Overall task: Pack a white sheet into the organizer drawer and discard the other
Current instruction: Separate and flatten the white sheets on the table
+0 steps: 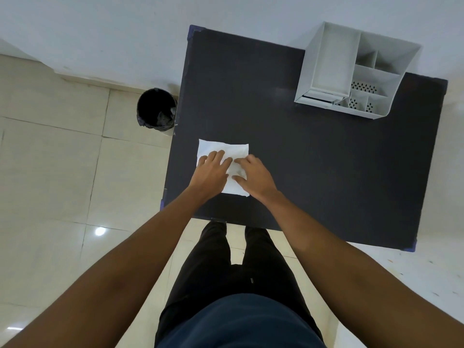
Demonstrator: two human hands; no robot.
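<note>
Flat on the dark table (301, 159), the creased white sheet (223, 149) lies under both hands' spread fingers (217, 156).

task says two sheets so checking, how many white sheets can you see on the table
1. A white sheet lies flat near the table's front left, with the left hand and right hand pressing on it. A second sheet may lie stacked beneath it, hidden.

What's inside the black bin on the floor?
The black bin beside the table has a dark liner, and something crumpled and greyish lies against its right side. The rest of the inside is too dark to make out.
</note>
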